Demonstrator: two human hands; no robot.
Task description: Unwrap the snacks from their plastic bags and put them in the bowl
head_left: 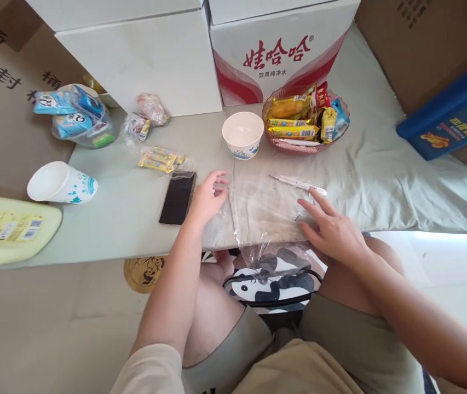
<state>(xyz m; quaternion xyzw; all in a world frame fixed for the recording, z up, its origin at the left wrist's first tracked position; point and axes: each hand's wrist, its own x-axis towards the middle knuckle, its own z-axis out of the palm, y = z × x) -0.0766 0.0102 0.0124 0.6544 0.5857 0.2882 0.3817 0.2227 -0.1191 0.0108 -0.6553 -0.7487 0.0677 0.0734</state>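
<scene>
**Both hands flat on a clear plastic bag at the near edge of the tabletop**

While the person sits on a panda-print stool (272,282), both hands press on a clear plastic bag (258,213) spread over the near edge of the tabletop (126,219), its lower end drooping past the edge toward the knees. The left hand (207,198) rests on the bag's left side, fingers loosely curled and gripping nothing, just right of a dark phone (178,197) lying face up. The right hand (332,230) lies open and flat on the bag's right side, fingers spread and pointing far-left, holding nothing. Just beyond its fingertips sits a thin white pen-like stick (299,184), close to the hand; I cannot tell whether they touch.

Farther back, an empty paper bowl (242,134) stands upright, and just to its right a pink dish (299,146) is heaped with wrapped snacks. To the left, a small yellow packet (160,158) lies beyond the phone, a paper cup (61,183) lies tipped on its side, and a clear bag of blue packets (75,116) sits at the far left. A yellow jug (9,230) lies at the left edge. White cartons (146,60) stand along the far side, one with red lettering.
</scene>
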